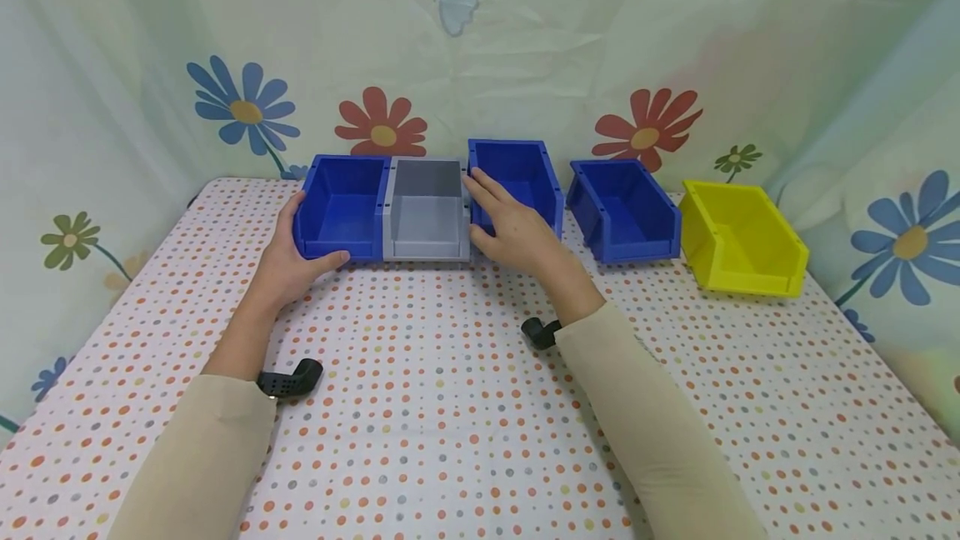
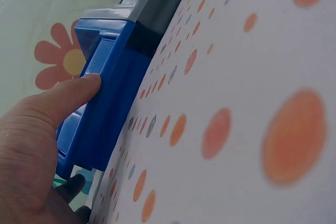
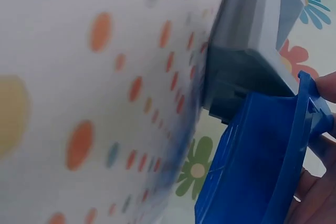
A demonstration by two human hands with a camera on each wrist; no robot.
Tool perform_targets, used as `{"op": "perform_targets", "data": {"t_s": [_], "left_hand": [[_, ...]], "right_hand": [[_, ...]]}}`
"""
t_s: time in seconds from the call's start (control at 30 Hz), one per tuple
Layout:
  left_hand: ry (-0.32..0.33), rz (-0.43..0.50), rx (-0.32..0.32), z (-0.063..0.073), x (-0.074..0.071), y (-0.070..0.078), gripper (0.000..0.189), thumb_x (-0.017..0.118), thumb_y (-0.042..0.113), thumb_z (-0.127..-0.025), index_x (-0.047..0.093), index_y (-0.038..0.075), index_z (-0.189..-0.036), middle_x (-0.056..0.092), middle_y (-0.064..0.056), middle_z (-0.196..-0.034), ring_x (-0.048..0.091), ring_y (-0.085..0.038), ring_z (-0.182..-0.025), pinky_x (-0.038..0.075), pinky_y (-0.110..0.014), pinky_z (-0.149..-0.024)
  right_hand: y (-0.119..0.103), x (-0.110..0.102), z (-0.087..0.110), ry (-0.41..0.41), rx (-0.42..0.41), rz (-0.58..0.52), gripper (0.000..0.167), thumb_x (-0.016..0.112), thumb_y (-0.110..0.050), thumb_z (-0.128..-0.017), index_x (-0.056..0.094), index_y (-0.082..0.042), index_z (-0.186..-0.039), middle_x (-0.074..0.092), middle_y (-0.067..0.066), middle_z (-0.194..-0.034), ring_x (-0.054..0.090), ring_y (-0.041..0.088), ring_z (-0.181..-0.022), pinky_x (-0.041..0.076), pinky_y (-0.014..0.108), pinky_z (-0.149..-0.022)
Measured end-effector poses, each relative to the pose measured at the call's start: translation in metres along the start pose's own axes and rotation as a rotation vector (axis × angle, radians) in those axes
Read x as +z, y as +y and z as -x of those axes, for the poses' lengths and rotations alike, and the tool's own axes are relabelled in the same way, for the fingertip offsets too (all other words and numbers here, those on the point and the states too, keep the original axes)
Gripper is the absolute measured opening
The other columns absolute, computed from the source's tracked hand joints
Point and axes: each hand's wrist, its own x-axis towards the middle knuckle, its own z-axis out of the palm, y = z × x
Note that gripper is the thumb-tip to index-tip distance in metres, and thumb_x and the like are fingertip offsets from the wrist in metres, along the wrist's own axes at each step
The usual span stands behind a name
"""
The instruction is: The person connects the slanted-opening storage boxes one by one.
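Note:
At the left end of the row, my left hand [image 1: 288, 261] grips the near corner of a blue storage bin [image 1: 348, 198]. Its fingers lie along the bin's left wall, and the thumb presses on the front lip, as the left wrist view shows. A grey storage bin [image 1: 427, 219] stands side by side with that bin. My right hand [image 1: 513, 232] holds a second blue bin [image 3: 257, 156] by its rim, just right of the grey one. That bin is tilted and stands clear of the cloth in the right wrist view. The hand hides its front in the head view.
Farther right stand another blue bin [image 1: 626, 211] and a yellow bin [image 1: 742, 240], both turned at an angle. A dotted cloth [image 1: 420, 407] covers the table. Behind the bins hangs a flowered curtain [image 1: 540, 48].

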Motion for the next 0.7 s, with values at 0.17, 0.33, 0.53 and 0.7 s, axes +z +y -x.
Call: {"op": "perform_targets", "data": {"t_s": [0.17,0.33,0.53,0.7], "left_hand": [[0.001,0.002,0.004,0.0,-0.0003,-0.0005,0.117,0.081,0.039,-0.089,-0.007,0.039,-0.166,0.009,-0.019,-0.173,0.021,-0.053,-0.153,0.027,-0.073,-0.119],[0.002,-0.001,0.005,0.0001,0.0004,-0.0005,0.117,0.081,0.04,-0.089,-0.007,0.038,-0.166,0.009,-0.019,-0.173,0.021,-0.054,-0.153,0.027,-0.073,-0.119],[0.001,-0.003,0.007,-0.0003,0.0008,-0.0001,0.117,0.081,0.041,-0.089,-0.007,0.038,-0.166,0.009,-0.019,-0.173,0.021,-0.054,-0.153,0.027,-0.074,-0.119],[-0.001,-0.01,-0.008,-0.0005,0.0003,0.0003,0.118,0.081,0.043,-0.088,-0.008,0.039,-0.166,0.008,-0.019,-0.174,0.02,-0.053,-0.154,0.026,-0.074,-0.119]], "right_hand": [[-0.0002,0.0024,-0.0001,-0.022,0.013,-0.002,0.073,0.051,-0.029,-0.106,0.013,-0.027,-0.168,0.004,-0.007,-0.176,0.039,0.018,-0.048,0.038,0.033,-0.053],[0.0001,0.0037,0.0,-0.037,0.019,0.0,0.073,0.05,-0.029,-0.107,0.012,-0.026,-0.168,0.004,-0.006,-0.176,0.04,0.019,-0.049,0.038,0.033,-0.054],[-0.0006,0.0034,-0.0002,-0.087,0.048,0.002,0.073,0.049,-0.029,-0.108,0.008,-0.026,-0.169,-0.001,-0.007,-0.176,0.044,0.019,-0.05,0.041,0.034,-0.055],[-0.002,0.0034,-0.0009,-0.126,0.065,-0.002,0.073,0.049,-0.029,-0.109,0.006,-0.026,-0.169,-0.004,-0.008,-0.176,0.056,0.021,-0.059,0.044,0.036,-0.062]]}}
